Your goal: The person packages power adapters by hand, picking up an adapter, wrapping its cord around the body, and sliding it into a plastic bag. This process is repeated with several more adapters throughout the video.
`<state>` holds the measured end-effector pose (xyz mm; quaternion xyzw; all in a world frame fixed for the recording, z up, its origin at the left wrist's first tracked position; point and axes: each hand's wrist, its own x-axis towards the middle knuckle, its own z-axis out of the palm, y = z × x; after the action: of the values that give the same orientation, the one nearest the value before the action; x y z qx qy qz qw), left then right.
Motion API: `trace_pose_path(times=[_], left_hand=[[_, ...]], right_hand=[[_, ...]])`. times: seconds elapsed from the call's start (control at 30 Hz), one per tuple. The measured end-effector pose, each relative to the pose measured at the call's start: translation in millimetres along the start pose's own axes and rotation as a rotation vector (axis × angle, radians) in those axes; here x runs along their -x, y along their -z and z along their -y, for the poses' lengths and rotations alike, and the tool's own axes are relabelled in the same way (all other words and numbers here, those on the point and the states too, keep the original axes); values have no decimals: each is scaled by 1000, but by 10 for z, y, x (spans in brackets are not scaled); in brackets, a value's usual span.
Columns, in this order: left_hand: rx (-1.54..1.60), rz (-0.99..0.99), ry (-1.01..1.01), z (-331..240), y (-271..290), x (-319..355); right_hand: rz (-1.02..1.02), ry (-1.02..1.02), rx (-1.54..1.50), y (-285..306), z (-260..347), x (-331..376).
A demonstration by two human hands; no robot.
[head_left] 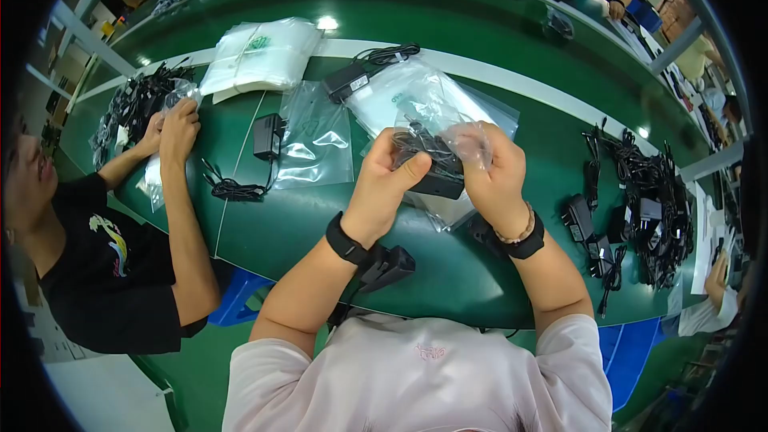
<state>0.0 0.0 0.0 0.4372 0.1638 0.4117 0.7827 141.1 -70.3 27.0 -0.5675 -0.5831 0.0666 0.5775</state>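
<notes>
Between my two hands, over the green bench, is a black power adapter (440,184) with its cable bundled on top. My left hand (384,184) is closed around the adapter's left side, thumb pressed on the cable coil. My right hand (500,172) pinches a clear plastic bag (468,140) at the adapter's right side. How far the bag covers the adapter, I cannot tell. Just beyond lies a stack of clear bags (384,104), with another adapter (346,82) on its left edge. More black adapters (386,268) lie by my left wrist.
A heap of adapters and cables (648,208) covers the bench's right side. To the left are a single adapter (268,136), flat bags (316,140) and a bundled bag stack (264,52). A co-worker (104,264) handles a bag beside a cable pile (140,108).
</notes>
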Motion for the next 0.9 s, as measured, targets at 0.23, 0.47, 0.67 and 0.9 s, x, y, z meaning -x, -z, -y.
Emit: trace_pose_path(times=[0.23, 0.47, 0.67, 0.9], left_hand=[[-244, -36, 30, -287, -158, -114], [-158, -339, -257, -124, -221, -105], [-174, -337, -298, -129, -318, -77], [-549, 25, -68, -109, -89, -1]], right_hand=[[-35, -131, -60, -124, -12, 23], [-5, -100, -333, -269, -1, 83], [-31, -28, -115, -166, 119, 82], [-81, -439, -524, 97, -34, -178]])
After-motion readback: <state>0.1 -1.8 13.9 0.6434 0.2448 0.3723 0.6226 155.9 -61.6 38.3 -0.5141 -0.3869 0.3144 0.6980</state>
